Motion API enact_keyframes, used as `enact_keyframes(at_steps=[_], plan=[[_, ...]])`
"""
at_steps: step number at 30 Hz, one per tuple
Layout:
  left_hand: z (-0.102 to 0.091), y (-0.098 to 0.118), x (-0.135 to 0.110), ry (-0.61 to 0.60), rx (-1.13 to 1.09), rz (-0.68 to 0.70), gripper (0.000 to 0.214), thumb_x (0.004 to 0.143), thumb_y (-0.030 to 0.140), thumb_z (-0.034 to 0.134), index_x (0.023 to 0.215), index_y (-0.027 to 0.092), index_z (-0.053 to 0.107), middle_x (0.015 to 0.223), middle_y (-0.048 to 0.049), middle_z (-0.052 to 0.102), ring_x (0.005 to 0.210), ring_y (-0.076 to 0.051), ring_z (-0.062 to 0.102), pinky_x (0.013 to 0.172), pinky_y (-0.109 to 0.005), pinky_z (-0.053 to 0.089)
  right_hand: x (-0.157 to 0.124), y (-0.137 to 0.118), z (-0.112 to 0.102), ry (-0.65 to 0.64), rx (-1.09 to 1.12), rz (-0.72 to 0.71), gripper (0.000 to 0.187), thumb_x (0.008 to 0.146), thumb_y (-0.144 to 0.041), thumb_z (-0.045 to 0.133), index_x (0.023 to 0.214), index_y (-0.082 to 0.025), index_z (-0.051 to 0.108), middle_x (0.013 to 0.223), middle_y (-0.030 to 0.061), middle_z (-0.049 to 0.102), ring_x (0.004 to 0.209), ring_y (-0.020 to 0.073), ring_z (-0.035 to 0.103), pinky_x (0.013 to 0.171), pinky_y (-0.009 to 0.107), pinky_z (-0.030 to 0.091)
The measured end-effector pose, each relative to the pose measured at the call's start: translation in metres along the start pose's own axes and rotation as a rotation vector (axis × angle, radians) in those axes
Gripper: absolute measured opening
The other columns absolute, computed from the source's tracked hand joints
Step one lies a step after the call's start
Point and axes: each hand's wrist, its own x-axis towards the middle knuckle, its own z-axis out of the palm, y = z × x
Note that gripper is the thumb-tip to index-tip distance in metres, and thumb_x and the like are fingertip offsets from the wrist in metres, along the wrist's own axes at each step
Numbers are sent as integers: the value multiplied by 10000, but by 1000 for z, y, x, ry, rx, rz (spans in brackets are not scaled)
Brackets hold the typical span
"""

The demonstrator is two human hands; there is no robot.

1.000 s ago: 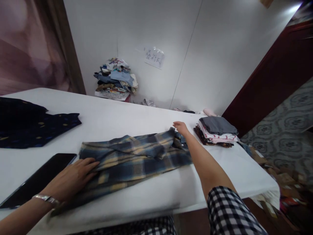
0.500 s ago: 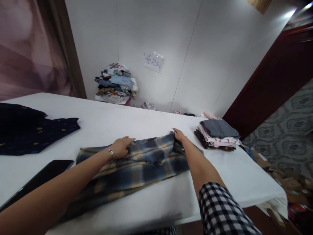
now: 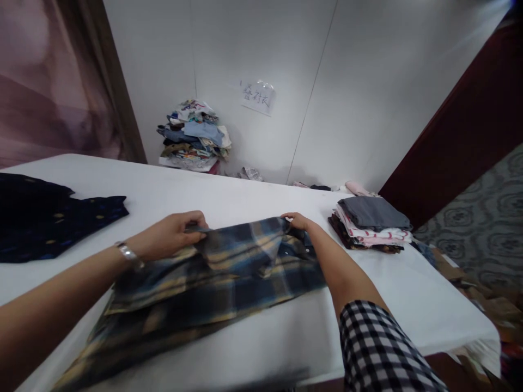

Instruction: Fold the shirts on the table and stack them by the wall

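Head view, left hand: the left hand (image 3: 169,235) is out over the table, fingers pinched together on the far edge of the plaid shirt (image 3: 229,272); a fold of cloth is nipped between thumb and fingers; a silver bracelet (image 3: 127,253) sits on that wrist

Head view, right hand: the right hand (image 3: 300,221) is off to the right of the left one, fingers curled down and closed on the same far edge, at the shirt's right end; a black-and-white checked sleeve (image 3: 384,348) covers the upper arm, nearest the camera

Plaid shirt: blue, navy and yellow checks; it lies on the white table (image 3: 229,196) between the two hands and spreads back from them toward the person; the far edge is raised a touch where both hands grip; the near left corner is blurred and runs to the bottom of the frame

Right of the right hand: a folded stack (image 3: 371,223) of clothes, grey piece on top, pink-and-white and dark pieces under it; near the hand, but apart from it and from the shirt

Left of the left hand: a dark navy garment (image 3: 53,220) with small pale flecks, flat on the table; well apart from the shirt

Beyond the hands: past the table's far edge, a loose heap of clothes (image 3: 194,133) against the white wall; a paper sign (image 3: 256,97) is stuck to the wall up and to the right of the heap; its writing is too small to read

Far right of the right hand: a dark red door (image 3: 461,136); patterned floor (image 3: 482,228) below it
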Motion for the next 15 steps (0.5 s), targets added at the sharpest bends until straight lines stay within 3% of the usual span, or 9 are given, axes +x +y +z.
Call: enact_keyframes(at_steps=[3,9,15], plan=[[-21,18,-10,-23,-114,-57,395,774,540,484,927,186,570,772,9,627,707,-145,551,666,-251,457,0,-5,-4,-28,8,-17,422,471,-9,521,788,-196,728,816,-9,723,828,201,621,843,301,480],[-44,33,-12,153,-76,-205,688,605,720,536,1051,204,624,872,9,658,773,-163,579,769,-308,499,-28,-8,-29,-35,80,-47,194,525,-122,547,676,-169,660,646,-26,637,653,141,555,679,245,458],[-54,35,-7,24,-230,-347,844,535,744,590,1188,209,555,799,27,657,705,-157,591,634,-287,530,-76,3,-54,-41,187,-60,272,605,-227,626,862,-175,699,746,-7,667,717,141,570,697,241,441]])
